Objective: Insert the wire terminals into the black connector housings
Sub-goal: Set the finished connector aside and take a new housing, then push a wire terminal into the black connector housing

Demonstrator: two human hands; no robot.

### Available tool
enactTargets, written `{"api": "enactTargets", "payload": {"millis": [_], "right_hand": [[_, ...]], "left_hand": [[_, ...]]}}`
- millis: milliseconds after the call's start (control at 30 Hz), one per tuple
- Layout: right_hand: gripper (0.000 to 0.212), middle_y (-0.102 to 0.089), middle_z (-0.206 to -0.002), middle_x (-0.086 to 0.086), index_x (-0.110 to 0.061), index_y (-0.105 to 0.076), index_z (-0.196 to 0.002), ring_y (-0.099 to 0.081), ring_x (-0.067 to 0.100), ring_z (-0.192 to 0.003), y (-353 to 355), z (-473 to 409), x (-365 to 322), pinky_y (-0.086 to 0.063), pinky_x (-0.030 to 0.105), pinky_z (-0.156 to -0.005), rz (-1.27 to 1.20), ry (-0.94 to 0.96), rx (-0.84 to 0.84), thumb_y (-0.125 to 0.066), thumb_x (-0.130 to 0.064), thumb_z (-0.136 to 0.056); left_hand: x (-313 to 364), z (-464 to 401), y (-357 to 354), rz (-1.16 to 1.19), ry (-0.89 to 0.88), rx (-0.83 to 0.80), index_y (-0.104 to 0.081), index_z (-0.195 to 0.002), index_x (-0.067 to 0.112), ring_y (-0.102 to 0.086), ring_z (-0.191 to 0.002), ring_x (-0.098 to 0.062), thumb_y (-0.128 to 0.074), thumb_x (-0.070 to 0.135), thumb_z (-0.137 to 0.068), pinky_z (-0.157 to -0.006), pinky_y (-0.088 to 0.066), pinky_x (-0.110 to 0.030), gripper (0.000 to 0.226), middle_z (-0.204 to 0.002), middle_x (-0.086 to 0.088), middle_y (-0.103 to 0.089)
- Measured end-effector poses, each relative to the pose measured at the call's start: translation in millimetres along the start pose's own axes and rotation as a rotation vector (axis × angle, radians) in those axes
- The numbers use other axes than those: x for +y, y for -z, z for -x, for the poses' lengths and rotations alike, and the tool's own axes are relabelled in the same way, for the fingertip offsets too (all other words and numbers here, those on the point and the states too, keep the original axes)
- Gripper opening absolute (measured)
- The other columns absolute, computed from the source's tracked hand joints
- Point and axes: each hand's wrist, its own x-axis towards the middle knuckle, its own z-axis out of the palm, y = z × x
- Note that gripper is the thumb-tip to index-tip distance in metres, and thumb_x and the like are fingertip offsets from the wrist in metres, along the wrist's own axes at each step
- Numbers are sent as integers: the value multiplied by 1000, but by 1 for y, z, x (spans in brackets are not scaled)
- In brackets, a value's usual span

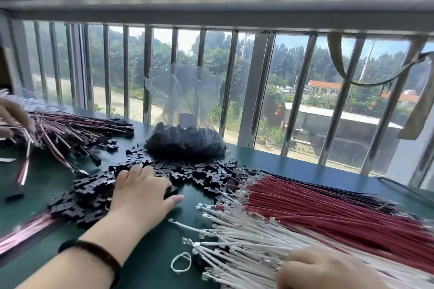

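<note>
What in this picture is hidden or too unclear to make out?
Head view, the only one:
- Right hand: cut off by the bottom edge and blurred; whether its fingers grip the white wires is unclear.
- Left hand: its fingertips lie on the loose black connector housings; any housing underneath is hidden.
- Plastic bag: contents dark, too small to identify.
- Third hand: cut off by the left edge, blurred.

A small wire-harness assembly workshop: a dark green worktable (pixel 293 159) set against a window with steel security bars (pixel 148 73) is heaped with loose black plastic connector housings (pixel 187 171), a clear plastic bag of more housings (pixel 185 141), bundles of red wires (pixel 317 199) and white wires with metal terminals (pixel 246 241), and finished red-and-white harnesses (pixel 70 129). Outside, trees and low roofs.
</note>
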Motion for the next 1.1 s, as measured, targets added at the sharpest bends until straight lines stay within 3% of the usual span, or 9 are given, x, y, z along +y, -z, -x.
{"api": "enactTargets", "payload": {"millis": [133,233,367,467,533,700,867,1000,1100], "right_hand": [[71,-44,-101,-11,-32,-38,-103,-42,-3,-90,-2,0,-7,-38,12,-81,-4,-72,74,8,-63,-58],[54,-47,-82,-19,-29,-46,-92,-42,-10,-76,2,-4,-14,-37,4,-72,17,-20,176,-8,-63,-73],[101,-53,-102,-8,-26,-46,-115,-52,9,-97,3,-6,-29,-44,21,-88,67,14,16,22,-75,-60],[56,-58,-81,-14,-29,-64,-89,-56,1,-75,-2,-11,-27,-45,9,-67,95,44,132,-18,-61,-89],[27,-59,-82,-19,-32,-66,-83,-51,-6,-71,1,-11,-28,-28,-4,-60,45,-12,206,-43,-42,-91],[8,-46,-91,-21,-34,-43,-89,-47,-4,-83,-14,-3,-22,-34,2,-69,-179,-218,366,-39,-31,-96],[63,-64,-87,-22,-54,-57,-110,-59,-3,-77,-5,4,-9,-43,4,-68,-449,-186,649,-57,3,-86],[19,-62,-75,-14,-67,-59,-92,-53,10,-59,8,1,-13,-45,16,-61,-649,-301,622,-56,-58,-75],[43,-50,-44,-11,-31,-66,-57,-42,1,-40,24,-3,-16,-38,9,-46,-644,-276,582,-54,-72,-64]], "left_hand": [[7,-8,0,24,5,71,-63,-106,38,-41,-113,-19,-46,64,-84,-93,-28,-36,38,-114,8,-54],[9,-12,-3,100,-3,65,-63,-102,35,-46,-110,-18,-52,51,-86,-91,-30,-36,24,-111,9,-60],[8,-8,-3,172,-64,137,-62,-102,32,-56,-104,-12,-54,38,-88,-100,-21,-34,17,-101,13,-66],[4,5,13,427,-78,234,-65,-100,29,-61,-89,-9,-63,29,-86,-96,-33,-31,14,-86,16,-64],[6,19,30,652,-119,242,-67,-91,29,-59,-74,-1,-69,22,-83,-75,-43,-16,11,-77,18,-62],[21,59,55,979,-213,220,-62,-80,41,-57,-85,16,-72,21,-75,-67,-41,0,24,-86,32,-64],[27,68,51,1172,-172,72,-63,-89,48,-66,-79,-5,-73,10,-73,-75,-51,-20,42,-87,17,-70],[30,71,51,1405,-154,-125,-70,-85,39,-69,-74,-17,-72,0,-75,-67,-53,-19,40,-85,-3,-74],[33,71,54,1551,-167,-191,-73,-82,34,-68,-69,-14,-76,8,-65,-64,-55,-17,31,-80,-5,-75]]}}
